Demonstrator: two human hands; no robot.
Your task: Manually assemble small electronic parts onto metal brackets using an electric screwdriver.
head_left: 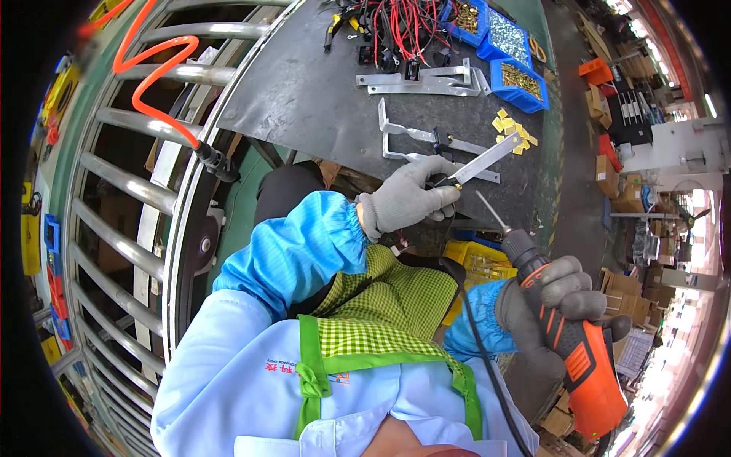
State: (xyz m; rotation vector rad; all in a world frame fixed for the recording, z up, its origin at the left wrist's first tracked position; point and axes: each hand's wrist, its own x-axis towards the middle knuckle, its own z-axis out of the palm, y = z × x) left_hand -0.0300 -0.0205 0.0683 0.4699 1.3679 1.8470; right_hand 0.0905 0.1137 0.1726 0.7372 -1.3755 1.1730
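Observation:
My left hand [410, 196], in a grey knitted glove, pinches a flat metal bracket [487, 161] with a small black part at its near end. My right hand [567, 293], gloved in grey too, is wrapped round an orange and black electric screwdriver [582, 365]. Its long thin bit points up and left, a little apart from the bracket. Just beyond my left hand, another bent metal bracket [419, 135] with a black part lies on the dark table [304, 99]. Small yellow square pieces [512, 126] are scattered to its right.
Blue bins [520, 85] of brass and silver screws stand at the table's far right. Red and black wires [400, 30] and stacked brackets [426, 80] lie at the back. A metal roller conveyor [129, 183] with a coiled orange air hose [152, 61] runs along the left.

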